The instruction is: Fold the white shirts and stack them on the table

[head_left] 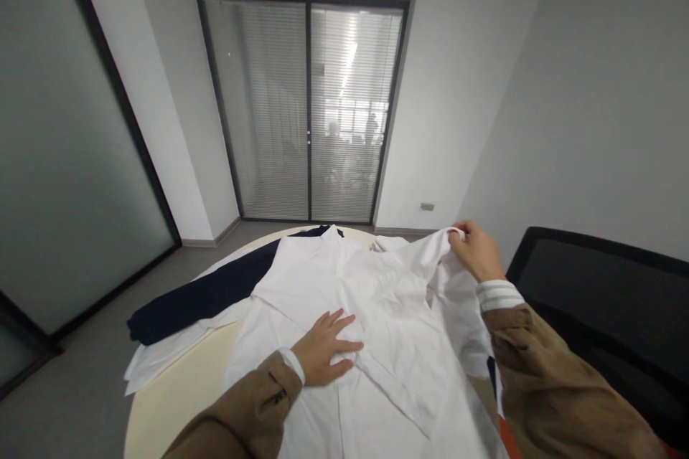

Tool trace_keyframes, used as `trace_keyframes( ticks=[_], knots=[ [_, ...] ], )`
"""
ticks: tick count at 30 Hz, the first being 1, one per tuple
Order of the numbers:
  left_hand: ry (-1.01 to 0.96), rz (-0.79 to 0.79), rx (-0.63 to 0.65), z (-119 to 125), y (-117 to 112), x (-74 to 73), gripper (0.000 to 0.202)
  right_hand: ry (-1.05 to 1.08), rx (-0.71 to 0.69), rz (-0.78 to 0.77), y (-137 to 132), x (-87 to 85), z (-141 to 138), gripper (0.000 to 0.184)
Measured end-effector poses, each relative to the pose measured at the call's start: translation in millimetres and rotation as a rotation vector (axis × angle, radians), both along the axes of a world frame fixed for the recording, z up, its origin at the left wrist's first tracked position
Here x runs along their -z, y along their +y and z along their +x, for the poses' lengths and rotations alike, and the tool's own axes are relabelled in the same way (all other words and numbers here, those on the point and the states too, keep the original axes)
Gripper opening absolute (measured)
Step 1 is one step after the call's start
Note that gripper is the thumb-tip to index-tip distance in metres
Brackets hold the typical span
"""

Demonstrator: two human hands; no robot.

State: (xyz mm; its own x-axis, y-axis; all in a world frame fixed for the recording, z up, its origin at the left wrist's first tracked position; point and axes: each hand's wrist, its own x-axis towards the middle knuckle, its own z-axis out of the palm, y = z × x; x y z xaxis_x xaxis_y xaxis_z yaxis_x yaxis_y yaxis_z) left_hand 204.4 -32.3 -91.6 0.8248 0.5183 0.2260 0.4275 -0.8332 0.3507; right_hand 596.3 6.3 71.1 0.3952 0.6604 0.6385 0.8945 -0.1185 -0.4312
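A white shirt (387,330) lies spread over a round cream table, its collar toward the far edge. My left hand (326,348) rests on the middle of the shirt with fingers spread. At the far right, my right hand (476,249) pinches a raised part of the white shirt, lifting the cloth off the table. The held fabric hangs down below those fingers. Beneath the shirt, on the left, a dark navy garment (207,294) lies over another white sleeve (177,351).
The round table (186,380) shows its bare top at the left. A black mesh chair (603,301) stands close on the right. Beyond the table are a glass door (306,107) with blinds and a pale wall. Frosted glass (69,129) stands at the left.
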Motion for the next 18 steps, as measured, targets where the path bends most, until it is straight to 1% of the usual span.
trace_keyframes(
  ticks=[3, 5, 8, 10, 13, 16, 18],
  knots=[
    [-0.015, -0.017, -0.003, 0, 0, -1.3, 0.041, -0.011, -0.155, -0.011, 0, -14.3, -19, 0.031],
    [-0.026, -0.029, -0.008, 0, -1, -3.0, 0.039, 0.002, -0.244, 0.0, 2, -20.7, -32, 0.033],
    [-0.033, -0.044, -0.014, 1, -2, -5.6, 0.037, 0.079, -0.278, -0.017, 8, -23.7, -46, 0.042],
    [-0.029, -0.055, -0.017, 1, -3, -6.6, 0.038, 0.219, -0.307, -0.046, 13, -22.4, -51, 0.046],
    [-0.031, -0.066, -0.018, 1, -2, -6.5, 0.039, 0.568, -0.429, -0.102, 15, -20.4, -49, 0.048],
    [-0.041, -0.068, -0.01, 1, -1, -5.0, 0.039, 0.884, -0.58, -0.228, 9, -24.7, -36, 0.066],
    [-0.043, -0.067, -0.01, 1, 0, -3.9, 0.04, 0.985, -0.618, -0.273, 2, -31.2, -23, 0.071]
  ],
)
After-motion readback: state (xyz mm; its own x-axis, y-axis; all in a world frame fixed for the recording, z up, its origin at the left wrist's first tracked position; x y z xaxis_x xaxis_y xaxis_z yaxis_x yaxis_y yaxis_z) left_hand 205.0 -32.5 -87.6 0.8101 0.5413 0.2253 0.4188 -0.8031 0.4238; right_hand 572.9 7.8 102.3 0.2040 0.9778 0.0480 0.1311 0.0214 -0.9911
